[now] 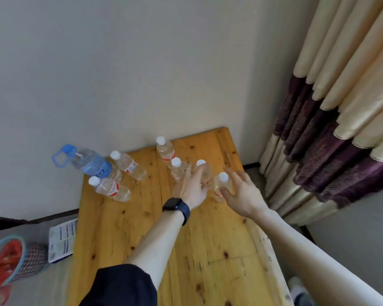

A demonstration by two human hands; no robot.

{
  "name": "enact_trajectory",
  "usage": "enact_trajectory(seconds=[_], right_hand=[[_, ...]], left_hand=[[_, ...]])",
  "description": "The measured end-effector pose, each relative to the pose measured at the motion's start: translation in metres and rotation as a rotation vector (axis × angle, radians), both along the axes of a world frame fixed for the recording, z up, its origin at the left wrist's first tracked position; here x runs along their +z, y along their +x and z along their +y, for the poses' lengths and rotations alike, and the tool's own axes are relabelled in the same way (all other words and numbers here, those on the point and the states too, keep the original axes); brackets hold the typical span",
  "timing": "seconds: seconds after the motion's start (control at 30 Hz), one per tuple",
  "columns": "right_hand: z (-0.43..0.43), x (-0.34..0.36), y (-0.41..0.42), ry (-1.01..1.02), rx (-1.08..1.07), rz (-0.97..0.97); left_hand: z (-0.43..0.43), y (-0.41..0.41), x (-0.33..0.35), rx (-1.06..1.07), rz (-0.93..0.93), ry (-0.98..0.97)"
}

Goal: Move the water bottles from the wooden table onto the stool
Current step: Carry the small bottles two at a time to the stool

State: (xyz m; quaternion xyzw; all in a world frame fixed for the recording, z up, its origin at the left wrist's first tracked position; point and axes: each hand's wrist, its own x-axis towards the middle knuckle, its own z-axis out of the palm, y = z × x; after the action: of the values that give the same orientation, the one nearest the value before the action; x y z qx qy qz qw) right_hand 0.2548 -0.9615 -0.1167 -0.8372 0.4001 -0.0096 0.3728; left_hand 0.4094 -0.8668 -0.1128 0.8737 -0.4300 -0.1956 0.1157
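Several small clear water bottles with white caps stand on the wooden table, near its far end. My left hand, with a dark watch on the wrist, reaches between two of them, one bottle on its left and another under its straight fingertips. My right hand is spread around a third bottle, thumb and fingers on either side without closing. Three more small bottles stand farther left. A round stool with a red top is on the floor at lower left.
A larger bottle with a blue cap and handle stands at the table's far left corner against the wall. A printed sheet lies on the floor beside the table. Cream and purple curtains hang close on the right.
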Motion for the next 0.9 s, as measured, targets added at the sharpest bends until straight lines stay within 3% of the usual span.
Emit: enact_trajectory(seconds=[0.17,0.33,0.6,0.9], right_hand=[[-0.002,-0.039,0.014,0.001,0.049,0.016],[0.015,-0.048,0.001,-0.006,-0.06,-0.044],[0.073,-0.051,-0.052,0.019,-0.12,-0.103],[0.16,-0.024,-0.094,0.023,-0.051,0.108]], left_hand=[[-0.03,0.011,-0.028,-0.099,-0.155,0.123],[-0.016,0.007,-0.03,-0.092,-0.252,0.086],[0.096,-0.024,-0.042,-0.061,-0.093,-0.026],[0.229,-0.063,-0.048,-0.142,-0.091,-0.061]])
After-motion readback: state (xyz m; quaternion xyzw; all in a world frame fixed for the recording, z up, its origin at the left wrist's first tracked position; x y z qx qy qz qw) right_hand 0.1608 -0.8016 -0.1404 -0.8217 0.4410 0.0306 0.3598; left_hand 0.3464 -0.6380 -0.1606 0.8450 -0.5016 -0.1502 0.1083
